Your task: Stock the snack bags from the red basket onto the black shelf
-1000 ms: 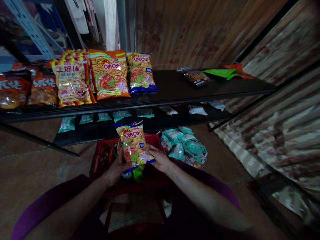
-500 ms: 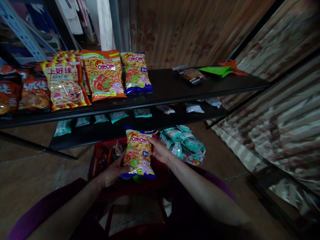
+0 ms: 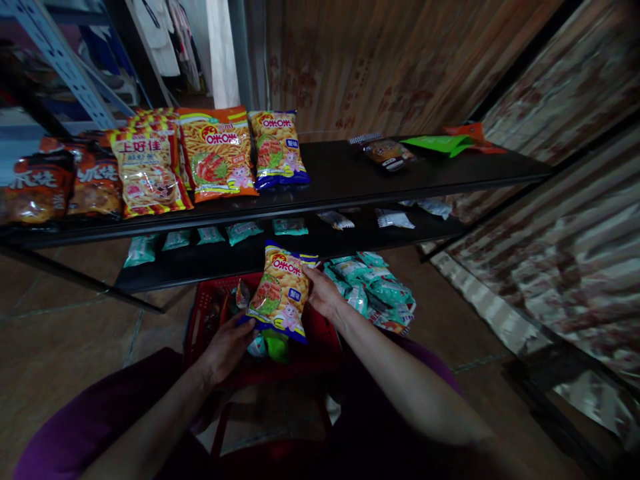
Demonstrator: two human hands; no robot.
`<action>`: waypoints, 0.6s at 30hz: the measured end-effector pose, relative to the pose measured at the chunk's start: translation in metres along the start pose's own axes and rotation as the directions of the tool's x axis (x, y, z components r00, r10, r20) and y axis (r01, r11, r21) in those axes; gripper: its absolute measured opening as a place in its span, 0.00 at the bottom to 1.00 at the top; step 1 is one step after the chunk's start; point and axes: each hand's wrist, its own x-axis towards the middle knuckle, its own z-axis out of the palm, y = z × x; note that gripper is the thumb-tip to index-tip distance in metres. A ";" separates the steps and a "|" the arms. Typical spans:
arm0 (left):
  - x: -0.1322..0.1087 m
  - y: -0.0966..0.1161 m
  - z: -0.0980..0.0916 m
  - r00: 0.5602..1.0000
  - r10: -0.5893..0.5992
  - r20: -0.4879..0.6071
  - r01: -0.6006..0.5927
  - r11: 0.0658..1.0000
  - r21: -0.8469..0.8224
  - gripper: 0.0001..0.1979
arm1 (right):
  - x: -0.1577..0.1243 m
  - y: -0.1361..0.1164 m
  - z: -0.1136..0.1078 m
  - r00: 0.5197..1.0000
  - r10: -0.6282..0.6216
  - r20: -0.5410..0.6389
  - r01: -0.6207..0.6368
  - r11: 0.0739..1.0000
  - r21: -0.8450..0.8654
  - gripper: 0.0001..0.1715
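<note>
Both hands hold one snack bag [image 3: 280, 297], yellow with blue ends and a red logo, above a red basket [image 3: 207, 313]. My left hand [image 3: 227, 343] grips its lower left corner. My right hand [image 3: 323, 293] grips its upper right edge. The bag is tilted, top to the right. A matching blue-ended bag [image 3: 277, 148] stands on the top black shelf [image 3: 350, 180] beside an orange bag [image 3: 217, 153] and a red-and-yellow striped bag [image 3: 147, 170]. More packets lie in the basket under the held bag.
Dark orange bags [image 3: 60, 187] stand at the shelf's left end. Small teal packets [image 3: 210, 235] line the lower shelf, and a heap of teal packets [image 3: 373, 290] lies on the floor to the right. Green and orange flat packs [image 3: 440, 145] rest at the shelf's far right. Patterned wall panels close the right side.
The held bag has risen out of the basket and tilted rightwards. My right hand went from its lower edge up to its top right; my left hand slid to the bottom corner.
</note>
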 end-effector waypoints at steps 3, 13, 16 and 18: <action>-0.003 -0.009 0.005 1.000 -0.030 0.001 0.030 0.998 -0.063 0.08 | 0.006 0.002 -0.004 1.000 -0.013 0.013 0.013 1.000 0.004 0.09; -0.006 -0.029 0.032 0.993 -0.004 -0.116 -0.007 0.995 -0.098 0.08 | 0.017 0.002 -0.010 1.000 -0.023 -0.017 0.024 0.998 0.063 0.08; -0.006 -0.034 0.033 0.981 0.084 -0.177 -0.099 0.992 -0.074 0.09 | 0.015 0.002 -0.013 0.999 -0.028 -0.028 0.029 0.999 0.037 0.09; -0.007 -0.037 0.034 0.971 0.129 -0.202 -0.143 0.988 -0.054 0.10 | 0.012 0.002 -0.014 1.000 -0.021 -0.006 0.022 0.999 0.034 0.10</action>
